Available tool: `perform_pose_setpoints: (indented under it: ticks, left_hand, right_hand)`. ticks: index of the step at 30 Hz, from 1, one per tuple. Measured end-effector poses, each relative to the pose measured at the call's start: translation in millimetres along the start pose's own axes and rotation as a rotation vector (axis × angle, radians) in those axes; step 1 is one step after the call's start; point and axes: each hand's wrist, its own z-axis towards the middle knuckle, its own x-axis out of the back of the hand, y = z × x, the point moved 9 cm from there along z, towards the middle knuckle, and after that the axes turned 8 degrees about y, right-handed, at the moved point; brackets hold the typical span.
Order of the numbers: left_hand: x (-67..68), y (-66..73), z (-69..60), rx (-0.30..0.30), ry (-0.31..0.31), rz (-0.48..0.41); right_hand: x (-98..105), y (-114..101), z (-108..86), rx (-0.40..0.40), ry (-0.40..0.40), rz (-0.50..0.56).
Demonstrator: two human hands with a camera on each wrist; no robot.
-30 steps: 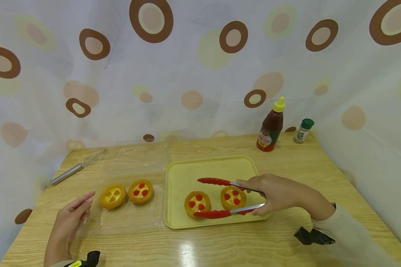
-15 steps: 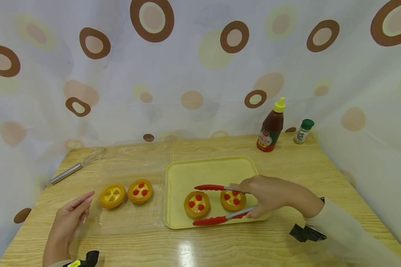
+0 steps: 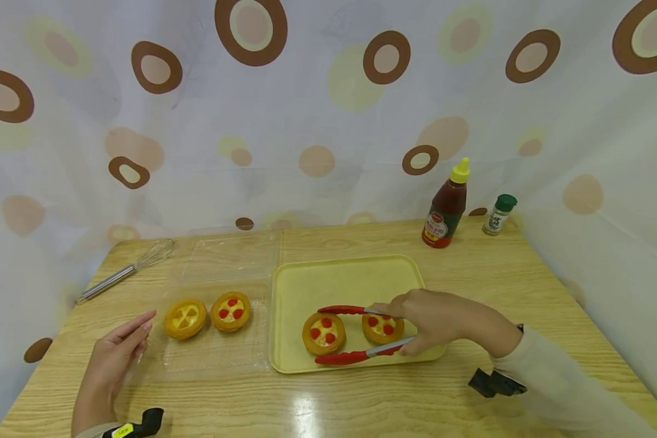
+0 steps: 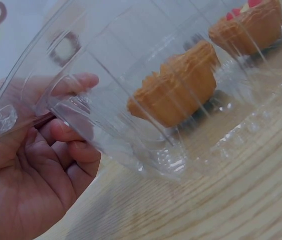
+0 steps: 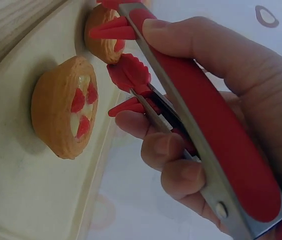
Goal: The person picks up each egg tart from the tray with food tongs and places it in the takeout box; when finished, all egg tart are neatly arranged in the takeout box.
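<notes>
My right hand (image 3: pixel 435 319) grips red-tipped tongs (image 5: pixel 205 125) over the yellow tray (image 3: pixel 339 277). In the head view the spread tips lie on either side of the left egg tart (image 3: pixel 324 334) with red toppings; contact is hard to tell. Under the tongs' arms sits a second red-topped tart (image 5: pixel 66 107). At the left, my left hand (image 4: pixel 46 165) pinches the side edge of a clear plastic container (image 4: pixel 116 85), whose lid lies folded back. Inside it are a tart with yellow toppings (image 3: pixel 185 319) and a red-topped tart (image 3: pixel 230 311).
A whisk (image 3: pixel 126 272) lies at the table's back left. At the back right stand a sauce bottle (image 3: pixel 444 213) with a yellow cap and a small green-capped shaker (image 3: pixel 499 215). A patterned curtain (image 3: pixel 317 109) hangs behind the wooden table (image 3: pixel 224 404).
My right hand has moved a little left with the tongs. Their tips first spread wider, then came slightly closer around the left tart on the tray. My left hand has stayed put.
</notes>
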Motion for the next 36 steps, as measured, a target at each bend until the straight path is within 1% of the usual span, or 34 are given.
perform_pose_setpoints:
  ticks: [6, 11, 18, 24, 26, 30, 33, 36]
  left_hand:
    - [-0.3, 0.3, 0.3, 0.015, 0.000, 0.007]
    - [3.0, -1.5, -0.6, 0.037, 0.012, 0.012]
    - [1.2, 0.3, 0.5, 0.004, 0.001, 0.031]
    - [-1.3, 0.2, 0.9, -0.001, -0.004, 0.035]
    - [-1.3, 0.0, 0.8, 0.010, 0.000, 0.037]
    - [0.7, -1.2, 0.0, 0.041, 0.015, 0.031]
    - [1.5, -2.3, 0.0, 0.057, 0.021, 0.029]
    - [1.2, -2.5, 0.7, 0.059, 0.022, 0.035]
  right_hand:
    - [-1, -1, 0.6, -0.003, 0.003, 0.008]
    - [-1, -3, 0.9, 0.033, 0.022, 0.024]
    - [-5, 3, -1.6, 0.015, 0.025, 0.055]
    - [-7, 6, -6.1, 0.042, 0.051, 0.081]
    - [-4, 5, -7.0, 0.057, 0.066, 0.092]
    - [7, 0, -5.7, 0.099, 0.110, 0.118]
    - [16, -5, -0.6, 0.127, 0.142, 0.129]
    - [23, -9, 8.1, 0.130, 0.154, 0.147]
